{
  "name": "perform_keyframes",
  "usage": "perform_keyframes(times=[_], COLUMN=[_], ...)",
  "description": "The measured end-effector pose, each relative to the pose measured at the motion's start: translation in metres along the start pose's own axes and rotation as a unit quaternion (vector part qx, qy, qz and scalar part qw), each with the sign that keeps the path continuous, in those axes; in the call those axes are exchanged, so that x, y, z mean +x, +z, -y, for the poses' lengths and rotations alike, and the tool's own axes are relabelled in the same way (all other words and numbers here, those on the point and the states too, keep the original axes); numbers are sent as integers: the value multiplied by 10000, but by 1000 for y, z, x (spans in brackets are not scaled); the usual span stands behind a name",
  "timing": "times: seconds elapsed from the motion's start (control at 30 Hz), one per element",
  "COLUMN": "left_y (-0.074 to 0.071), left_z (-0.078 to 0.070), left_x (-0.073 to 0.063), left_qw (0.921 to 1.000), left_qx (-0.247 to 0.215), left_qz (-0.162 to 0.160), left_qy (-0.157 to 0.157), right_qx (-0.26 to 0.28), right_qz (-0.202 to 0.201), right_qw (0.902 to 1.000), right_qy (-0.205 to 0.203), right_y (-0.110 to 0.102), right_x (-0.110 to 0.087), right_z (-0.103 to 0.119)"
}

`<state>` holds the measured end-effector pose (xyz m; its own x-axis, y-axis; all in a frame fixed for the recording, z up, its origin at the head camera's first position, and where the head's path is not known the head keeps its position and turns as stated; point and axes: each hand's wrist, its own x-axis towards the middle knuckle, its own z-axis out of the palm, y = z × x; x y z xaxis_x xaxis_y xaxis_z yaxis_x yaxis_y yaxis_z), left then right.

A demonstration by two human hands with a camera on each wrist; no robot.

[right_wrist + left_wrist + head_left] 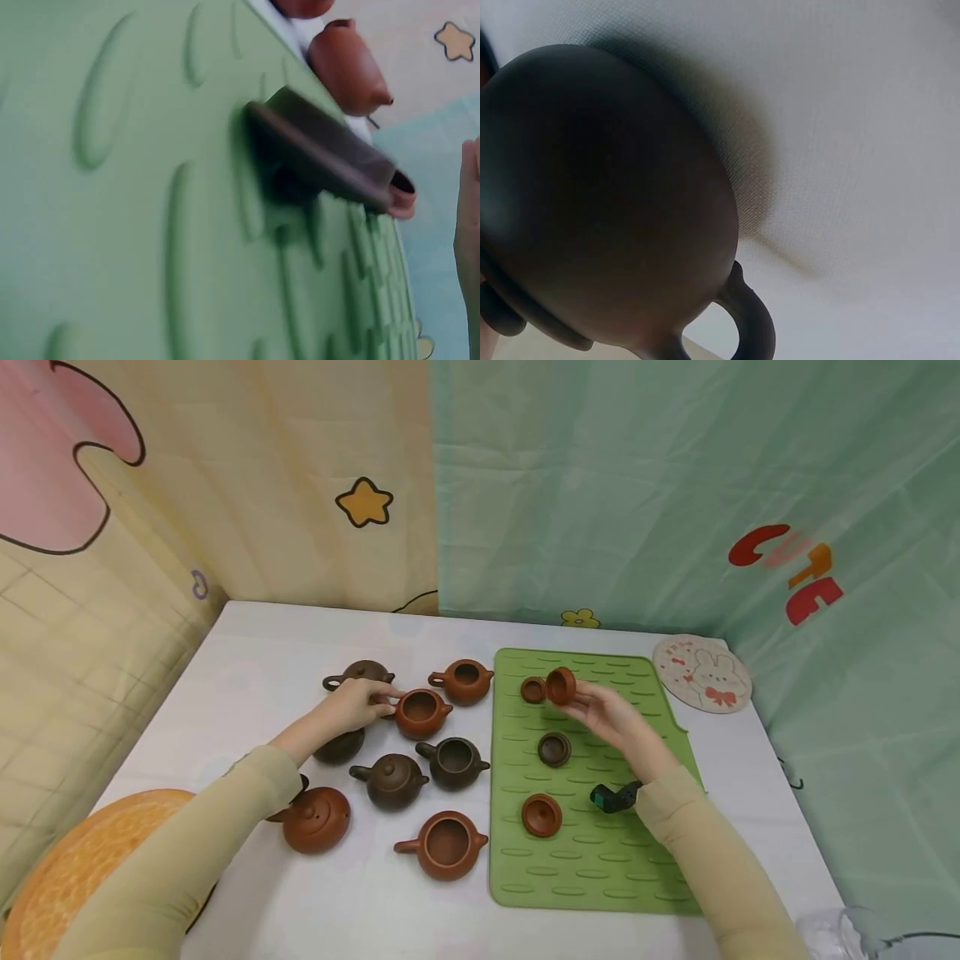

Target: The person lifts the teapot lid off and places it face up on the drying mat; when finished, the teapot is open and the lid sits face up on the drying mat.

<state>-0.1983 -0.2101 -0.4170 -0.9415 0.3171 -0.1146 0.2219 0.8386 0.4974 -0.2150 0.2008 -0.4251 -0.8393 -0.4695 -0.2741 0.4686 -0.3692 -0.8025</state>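
My left hand (pixel 354 705) pinches the handle of a reddish-brown teapot (pixel 421 732), whose top is uncovered. In my right hand (pixel 609 717), a reddish-brown teapot lid (pixel 561 687) is held between the fingertips above the green mat (pixel 600 877), its hollow underside toward the head camera. Close to it lies a small reddish lid (pixel 533 690). A dark lid (pixel 554 749) and another reddish lid (pixel 542 815) lie upturned on the mat; the dark lid (pixel 322 154) also shows in the right wrist view. A dark teapot (pixel 607 195) fills much of the left wrist view.
Around the left hand stand lidded dark teapots (pixel 393 782), an open dark teapot (pixel 457 781), open reddish teapots (pixel 447 864) and a lidded reddish teapot (pixel 317 827). A round bunny coaster (pixel 697 672) lies at the back right. An orange round surface (pixel 90 860) is at front left.
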Motion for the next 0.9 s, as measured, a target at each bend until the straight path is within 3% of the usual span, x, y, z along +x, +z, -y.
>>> perform_keyframes(times=[0.17,0.43,0.7,0.9], left_y=[0,1,-1,0], left_z=[-1,1,-1,-1], left_x=[0,1,1,0], left_qw=[10000,10000,10000,10000], left_qx=[0,-14,-17,-37], left_qz=[-28,-6,-29,-10], left_qy=[48,-13,58,4], right_qx=[1004,1143,144,-913], right_qz=[-232,-386,-790,-1219], right_qw=[9944,9926,9968,9883], right_qy=[246,135,62,-18], right_y=[-18,-36,-49,-58], right_x=[-5,-9,-12,-14], right_z=[-7,-10,1,7])
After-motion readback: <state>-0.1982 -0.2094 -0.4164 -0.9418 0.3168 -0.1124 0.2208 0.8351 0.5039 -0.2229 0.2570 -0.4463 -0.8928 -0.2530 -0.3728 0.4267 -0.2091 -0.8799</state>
